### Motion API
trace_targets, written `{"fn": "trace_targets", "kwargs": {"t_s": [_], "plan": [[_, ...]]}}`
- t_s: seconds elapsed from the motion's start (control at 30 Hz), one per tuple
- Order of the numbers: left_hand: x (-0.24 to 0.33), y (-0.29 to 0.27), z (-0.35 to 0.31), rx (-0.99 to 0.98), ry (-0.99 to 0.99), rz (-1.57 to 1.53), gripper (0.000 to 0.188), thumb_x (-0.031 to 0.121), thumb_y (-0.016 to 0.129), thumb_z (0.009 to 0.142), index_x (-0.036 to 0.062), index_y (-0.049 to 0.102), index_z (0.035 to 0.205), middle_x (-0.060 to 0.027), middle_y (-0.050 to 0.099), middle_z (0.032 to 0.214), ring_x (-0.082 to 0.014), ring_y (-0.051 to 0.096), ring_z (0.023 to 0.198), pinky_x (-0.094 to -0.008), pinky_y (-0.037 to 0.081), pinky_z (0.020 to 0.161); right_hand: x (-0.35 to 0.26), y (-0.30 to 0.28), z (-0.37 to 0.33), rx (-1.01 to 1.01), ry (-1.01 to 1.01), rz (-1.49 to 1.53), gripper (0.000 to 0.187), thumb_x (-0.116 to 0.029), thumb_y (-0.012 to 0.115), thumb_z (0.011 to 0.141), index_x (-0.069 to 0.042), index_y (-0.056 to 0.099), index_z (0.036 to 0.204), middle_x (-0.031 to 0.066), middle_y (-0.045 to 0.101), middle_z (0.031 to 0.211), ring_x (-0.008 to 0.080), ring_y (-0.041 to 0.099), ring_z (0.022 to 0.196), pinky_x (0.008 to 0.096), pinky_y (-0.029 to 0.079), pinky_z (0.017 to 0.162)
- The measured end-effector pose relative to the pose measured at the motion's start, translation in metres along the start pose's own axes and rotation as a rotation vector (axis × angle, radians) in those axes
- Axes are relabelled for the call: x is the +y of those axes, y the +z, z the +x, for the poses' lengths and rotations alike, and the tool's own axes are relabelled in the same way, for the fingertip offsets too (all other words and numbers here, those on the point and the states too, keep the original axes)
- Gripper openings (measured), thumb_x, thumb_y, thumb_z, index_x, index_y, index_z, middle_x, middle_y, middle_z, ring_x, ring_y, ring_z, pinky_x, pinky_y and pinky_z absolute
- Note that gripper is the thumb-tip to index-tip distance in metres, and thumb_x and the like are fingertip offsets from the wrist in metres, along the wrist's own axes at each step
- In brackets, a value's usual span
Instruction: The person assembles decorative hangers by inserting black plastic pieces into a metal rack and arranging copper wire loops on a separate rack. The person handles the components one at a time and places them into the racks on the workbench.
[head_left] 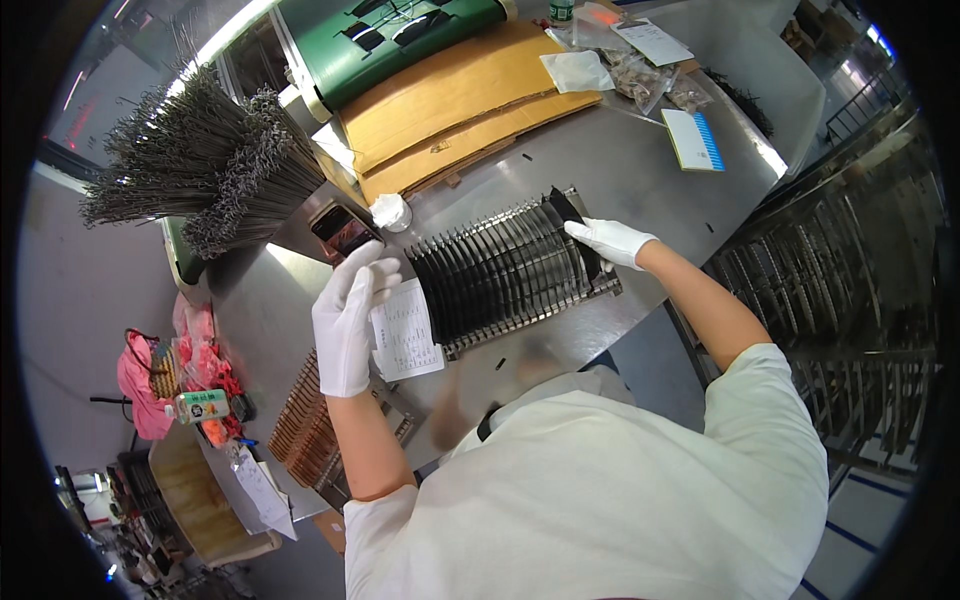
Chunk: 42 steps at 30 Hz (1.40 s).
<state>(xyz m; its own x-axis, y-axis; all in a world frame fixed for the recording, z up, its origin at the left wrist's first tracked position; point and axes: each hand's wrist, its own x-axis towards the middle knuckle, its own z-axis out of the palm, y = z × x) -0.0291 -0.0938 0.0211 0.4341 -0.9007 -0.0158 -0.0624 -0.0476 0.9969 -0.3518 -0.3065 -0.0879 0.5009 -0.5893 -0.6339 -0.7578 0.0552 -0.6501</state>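
A metal rack (530, 318) stands on the steel table, filled with a row of thin black curved strips (490, 270). My right hand (612, 242), in a white glove, is at the rack's right end, its fingers closed on the endmost black strip (567, 208). My left hand (345, 325), also gloved, is raised beyond the rack's left end. Its fingers are partly bent and apart, with nothing visible in them. Close by its fingertips is a phone (342, 229) with a lit screen. A printed paper sheet (408, 335) lies between that hand and the rack.
Bundles of dark hooked wires (235, 165) stand at the far left. Flattened cardboard (450, 95) and a green conveyor belt (400, 45) are at the back. A second rack (310, 430) with copper-coloured parts sits left. A white roll (391, 212), plastic bags (640, 80) and a notepad (693, 140) are on the table.
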Motion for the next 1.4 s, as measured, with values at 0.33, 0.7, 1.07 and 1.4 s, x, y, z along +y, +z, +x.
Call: {"fn": "trace_targets", "kwargs": {"t_s": [0.33,0.7,1.07,1.4], "plan": [[-0.068,-0.017,-0.007,0.057,-0.205,-0.029,0.032,0.018,0.057,0.106,0.001,0.066,0.132,-0.0089,0.074,0.112,-0.012,0.068,0.096,-0.0251,0.052,0.087,-0.055,-0.002,-0.019,0.658,-0.402,-0.718,0.082,-0.059,0.053,0.099,-0.01,0.031,0.161,0.0236,0.064,0.118,0.0389,0.065,0.11,0.0498,0.053,0.092],[-0.14,-0.043,-0.044,-0.547,-0.335,0.658,0.038,0.033,0.074,0.089,0.0029,0.074,0.112,-0.0196,0.074,0.103,-0.0332,0.072,0.096,-0.039,0.056,0.088,-0.077,0.014,0.032,0.765,-0.825,-0.693,0.077,-0.047,0.063,0.097,-0.003,0.04,0.156,0.0213,0.044,0.157,0.0411,0.035,0.149,0.0528,0.026,0.123],[-0.146,-0.008,-0.042,-0.557,-0.515,0.907,0.043,0.046,0.065,0.088,0.0047,0.073,0.098,-0.026,0.072,0.097,-0.0455,0.069,0.096,-0.0525,0.054,0.086,-0.205,-0.044,0.234,0.589,-0.793,-0.282,0.058,-0.039,0.064,0.098,-0.004,0.056,0.144,0.0219,0.064,0.136,0.0382,0.06,0.126,0.0444,0.047,0.107],[-0.141,-0.006,-0.044,-0.541,-0.649,0.808,0.035,0.04,0.063,0.092,0.0059,0.068,0.098,-0.0254,0.071,0.094,-0.0459,0.068,0.094,-0.0533,0.053,0.083,-0.312,-0.106,0.484,0.17,-0.257,1.283,0.075,-0.052,0.066,0.096,-0.006,0.043,0.149,0.0173,0.05,0.146,0.0344,0.043,0.141,0.048,0.035,0.116]]}}
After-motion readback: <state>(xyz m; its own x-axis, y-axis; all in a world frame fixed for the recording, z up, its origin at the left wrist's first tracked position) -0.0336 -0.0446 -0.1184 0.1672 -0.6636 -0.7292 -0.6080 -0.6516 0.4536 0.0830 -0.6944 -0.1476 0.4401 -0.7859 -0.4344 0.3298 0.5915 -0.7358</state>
